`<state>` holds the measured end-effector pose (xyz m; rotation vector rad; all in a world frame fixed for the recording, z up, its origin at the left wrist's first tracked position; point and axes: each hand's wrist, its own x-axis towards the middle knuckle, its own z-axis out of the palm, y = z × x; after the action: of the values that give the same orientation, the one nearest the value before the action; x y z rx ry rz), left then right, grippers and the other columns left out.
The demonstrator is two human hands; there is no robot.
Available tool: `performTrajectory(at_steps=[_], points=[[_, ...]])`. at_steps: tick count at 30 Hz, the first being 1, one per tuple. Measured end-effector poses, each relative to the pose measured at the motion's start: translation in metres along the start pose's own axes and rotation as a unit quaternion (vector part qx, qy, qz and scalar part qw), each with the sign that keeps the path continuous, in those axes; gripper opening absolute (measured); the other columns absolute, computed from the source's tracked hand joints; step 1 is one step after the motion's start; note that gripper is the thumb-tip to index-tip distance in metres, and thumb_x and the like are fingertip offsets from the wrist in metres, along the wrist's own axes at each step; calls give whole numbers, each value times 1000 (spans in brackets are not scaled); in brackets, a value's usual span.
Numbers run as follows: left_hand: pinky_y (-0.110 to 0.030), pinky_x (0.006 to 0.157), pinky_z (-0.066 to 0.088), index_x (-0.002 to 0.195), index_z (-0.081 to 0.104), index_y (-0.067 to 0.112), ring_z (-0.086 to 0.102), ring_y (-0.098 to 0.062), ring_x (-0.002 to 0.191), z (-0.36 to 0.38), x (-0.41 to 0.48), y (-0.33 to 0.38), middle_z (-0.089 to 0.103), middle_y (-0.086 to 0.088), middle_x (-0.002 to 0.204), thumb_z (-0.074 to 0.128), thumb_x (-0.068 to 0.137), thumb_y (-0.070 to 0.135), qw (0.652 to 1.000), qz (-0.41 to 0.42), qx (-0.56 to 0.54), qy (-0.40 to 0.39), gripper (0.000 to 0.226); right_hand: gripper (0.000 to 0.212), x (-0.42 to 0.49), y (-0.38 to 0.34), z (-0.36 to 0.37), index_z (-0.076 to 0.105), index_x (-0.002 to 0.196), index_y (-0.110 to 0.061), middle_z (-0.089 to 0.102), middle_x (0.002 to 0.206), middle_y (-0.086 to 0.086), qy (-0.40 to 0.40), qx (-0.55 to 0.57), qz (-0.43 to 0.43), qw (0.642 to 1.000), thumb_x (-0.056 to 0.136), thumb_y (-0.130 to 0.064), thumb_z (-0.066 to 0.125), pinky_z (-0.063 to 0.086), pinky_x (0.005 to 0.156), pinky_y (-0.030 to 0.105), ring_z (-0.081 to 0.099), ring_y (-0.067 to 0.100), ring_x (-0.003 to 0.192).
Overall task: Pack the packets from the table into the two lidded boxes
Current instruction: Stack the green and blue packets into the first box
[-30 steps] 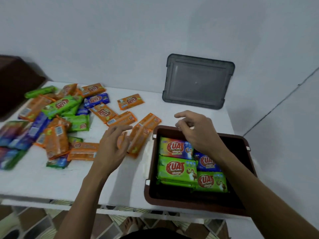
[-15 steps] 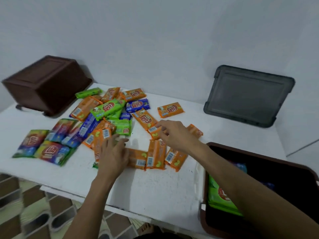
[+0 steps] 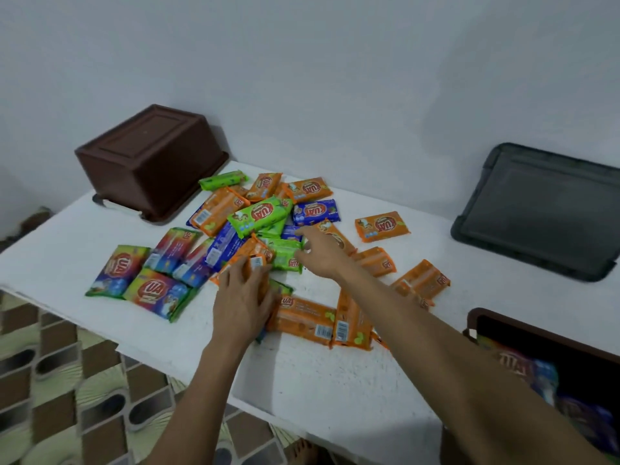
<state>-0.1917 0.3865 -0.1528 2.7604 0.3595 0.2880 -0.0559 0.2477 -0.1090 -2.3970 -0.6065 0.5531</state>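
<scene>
Sprawling glossy packets [image 3: 260,214]: orange, green, blue, rainbow

Since 1 second ago the right hand [image 3: 322,255] has left the open box [image 3: 523,327] and crossed to the middle of the pile, its spread fingers now over a green packet [image 3: 285,259]. The left hand [image 3: 243,297] has slid forward onto an orange packet [image 3: 251,257], though whether it grips or only presses is unclear. The view has swung left, so the overturned brown box [image 3: 151,159] now shows whole.
</scene>
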Motion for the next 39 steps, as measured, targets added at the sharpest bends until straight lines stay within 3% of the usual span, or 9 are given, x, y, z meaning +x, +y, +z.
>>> performTrajectory(at_steps=[5,11,15,18,21,26,28,31,39], points=[[-50,96,43,129,58,26,44,-38,124,1,2,-5,46,-15,141,37,87,58,1000,2,18,-7,57,58,21,-7,17,39,144,-12,39,150,13,3,35,68,997,92,-16,65,49,94,42,51,34,123],[-50,92,45,129,59,28,45,-38,121,2,6,-11,46,-14,140,66,86,47,1000,6,14,-10,48,62,20,-7,17,37,145,-7,37,150,13,-5,152,120,981,90,-10,66,48,91,40,52,27,119],[-53,90,47,128,57,31,42,-38,123,5,8,-15,43,-12,142,60,86,54,1000,3,24,-19,48,56,18,-4,0,43,139,-6,56,116,11,-10,226,123,966,88,-8,68,44,57,34,50,15,69],[-53,90,45,126,59,29,42,-37,123,8,8,-13,44,-13,142,40,85,60,1000,6,23,-8,55,36,13,7,-20,49,124,-22,55,93,12,-22,249,138,958,94,-5,60,36,47,27,45,16,55],[-52,94,41,124,60,24,43,-36,121,10,14,-6,46,-14,140,38,86,51,1000,1,5,16,51,30,8,20,-39,55,114,-20,66,99,16,-9,292,144,945,93,0,57,57,63,32,71,26,75],[-53,102,33,126,60,19,38,-37,129,10,50,10,45,-14,142,61,89,31,1000,10,11,13,38,19,-6,42,-57,66,96,-4,67,105,19,52,305,94,946,83,10,61,58,89,44,68,35,101],[-51,107,29,132,56,19,33,-35,133,10,69,15,42,-13,145,62,90,31,999,24,34,-17,44,4,-14,47,-59,66,89,-3,68,99,14,45,319,79,943,88,-1,63,57,89,41,67,32,100],[-48,112,22,139,49,23,27,-32,137,8,98,20,37,-8,150,61,89,33,992,67,78,-75,52,13,-19,51,-62,69,87,-3,71,99,7,68,256,66,962,88,-16,70,56,86,40,67,21,98],[-48,111,19,150,30,23,23,-29,138,10,137,29,30,2,156,54,92,38,947,136,205,-205,64,14,-34,54,-67,68,104,-11,66,109,4,57,285,69,954,90,-9,68,61,75,28,68,16,98]])
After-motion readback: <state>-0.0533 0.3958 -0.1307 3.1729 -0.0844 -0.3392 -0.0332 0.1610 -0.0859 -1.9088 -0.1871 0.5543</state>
